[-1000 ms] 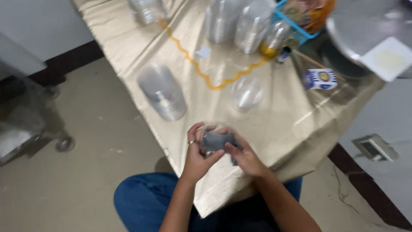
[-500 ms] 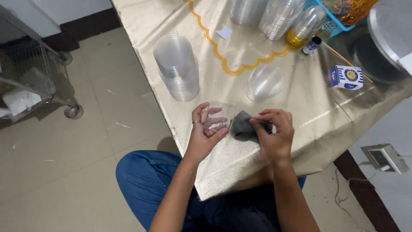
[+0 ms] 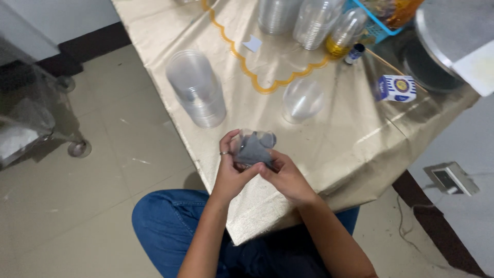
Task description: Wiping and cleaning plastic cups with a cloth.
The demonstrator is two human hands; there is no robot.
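Clear thin plastic cup [image 3: 256,141] in the left hand [image 3: 230,172], glossy, see-through. Grey cloth [image 3: 251,150] stuffed in it by the right hand [image 3: 287,176]: matt, soft, creased. Table cover [image 3: 329,139] is shiny gold-beige plastic sheet, smooth, wrinkled at the edge, strong glare. Stack of clear plastic cups [image 3: 198,92] same glossy finish; lone clear dome lid [image 3: 302,99] too. Small box [image 3: 397,88] looks like printed card, matt. Floor tiles [image 3: 103,170] pale, dull, scuffed. Jeans [image 3: 170,226]: blue denim, matt.

Your fingers hide most of the clear cup [image 3: 256,145] (the grey cloth [image 3: 252,150] fills it). The round metal tray [image 3: 453,36], upper right, is cut off.
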